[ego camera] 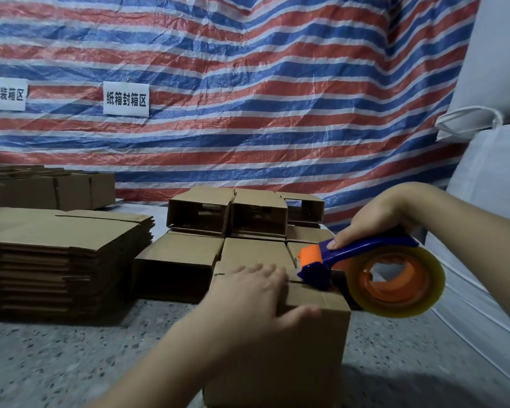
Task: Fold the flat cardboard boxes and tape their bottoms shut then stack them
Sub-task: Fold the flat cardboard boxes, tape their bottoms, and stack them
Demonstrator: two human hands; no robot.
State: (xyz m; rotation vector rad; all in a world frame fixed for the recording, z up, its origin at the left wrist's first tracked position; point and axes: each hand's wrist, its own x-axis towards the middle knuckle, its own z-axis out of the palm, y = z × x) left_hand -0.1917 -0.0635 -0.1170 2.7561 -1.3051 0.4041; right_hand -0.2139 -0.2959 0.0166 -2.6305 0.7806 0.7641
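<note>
Left hand [256, 293] lay flat w/ straight fingers on the box [289, 348], prob. to hold flaps down; right hand [374, 219] gripped the tape dispenser [365, 266] at the seam.

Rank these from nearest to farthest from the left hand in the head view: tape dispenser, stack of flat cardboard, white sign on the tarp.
From the left hand:
1. Tape dispenser, just to its right, on the box top.
2. Stack of flat cardboard, off to the left on the floor.
3. White sign, up on the striped tarp behind.
</note>
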